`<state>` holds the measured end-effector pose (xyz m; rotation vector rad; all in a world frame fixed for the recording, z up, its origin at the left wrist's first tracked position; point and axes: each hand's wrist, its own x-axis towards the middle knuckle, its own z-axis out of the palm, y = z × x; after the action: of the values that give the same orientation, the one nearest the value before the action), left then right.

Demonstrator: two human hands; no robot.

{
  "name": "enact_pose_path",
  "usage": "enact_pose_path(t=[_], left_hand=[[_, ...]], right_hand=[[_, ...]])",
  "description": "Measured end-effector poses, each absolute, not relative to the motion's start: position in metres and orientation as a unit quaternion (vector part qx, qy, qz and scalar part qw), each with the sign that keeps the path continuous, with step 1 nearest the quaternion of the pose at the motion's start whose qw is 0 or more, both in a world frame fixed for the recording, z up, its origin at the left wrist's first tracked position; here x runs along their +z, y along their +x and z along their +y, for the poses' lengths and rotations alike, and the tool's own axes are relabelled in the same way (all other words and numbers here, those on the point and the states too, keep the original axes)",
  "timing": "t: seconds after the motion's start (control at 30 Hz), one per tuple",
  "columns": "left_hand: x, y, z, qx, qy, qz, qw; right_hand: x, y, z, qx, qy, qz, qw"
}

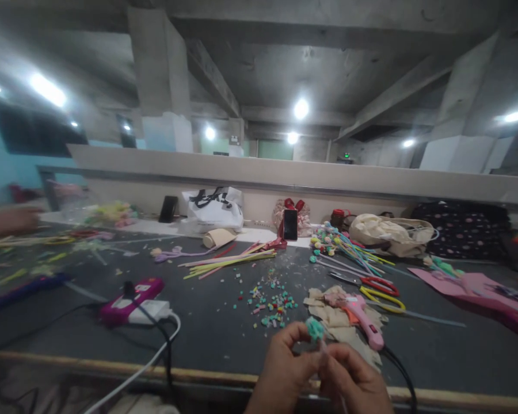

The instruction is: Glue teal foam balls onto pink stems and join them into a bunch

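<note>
Low at the front edge, my left hand (285,365) and my right hand (354,374) meet around a small teal craft flower (315,329) on a pale, thin stem. The left fingers are closed at the base of the flower head. On the stem just below it, the right thumb and fingers are pinched. Just beyond my right hand lies a pink glue gun (365,325), its nozzle end over a crumpled beige cloth or paper (328,316). Tiny coloured pieces (280,302) are scattered in front of my hands.
Scissors (377,284) with red and yellow handles lie beyond the glue gun. Finished-looking flowers (328,238) and coloured strips (233,263) lie farther back. A phone (290,224) stands upright. At left are a purple power strip (133,299), cables and another person's hand (12,221).
</note>
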<state>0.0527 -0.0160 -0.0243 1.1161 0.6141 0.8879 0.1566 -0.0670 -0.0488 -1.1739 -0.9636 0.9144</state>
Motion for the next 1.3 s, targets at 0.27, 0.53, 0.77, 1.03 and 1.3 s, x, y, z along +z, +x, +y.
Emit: enact_pose_path(t=[0.27, 0.53, 0.77, 1.03, 1.3], left_hand=[[0.005, 0.033, -0.013, 0.470, 0.489, 0.269, 0.684], [0.008, 0.035, -0.018, 0.488, 0.548, 0.348, 0.583], [0.007, 0.036, -0.018, 0.496, 0.561, 0.336, 0.571], [0.004, 0.034, -0.015, 0.476, 0.572, 0.327, 0.582], [-0.001, 0.031, -0.008, 0.386, 0.565, 0.289, 0.670]], right_hand=[[-0.044, 0.155, -0.056, 0.458, -0.468, -0.385, 0.651], [-0.046, 0.146, -0.055, 0.456, -0.459, -0.406, 0.646], [-0.050, 0.140, -0.053, 0.481, -0.444, -0.395, 0.645], [-0.054, 0.140, -0.052, 0.495, -0.449, -0.368, 0.646], [-0.051, 0.144, -0.052, 0.531, -0.456, -0.336, 0.631]])
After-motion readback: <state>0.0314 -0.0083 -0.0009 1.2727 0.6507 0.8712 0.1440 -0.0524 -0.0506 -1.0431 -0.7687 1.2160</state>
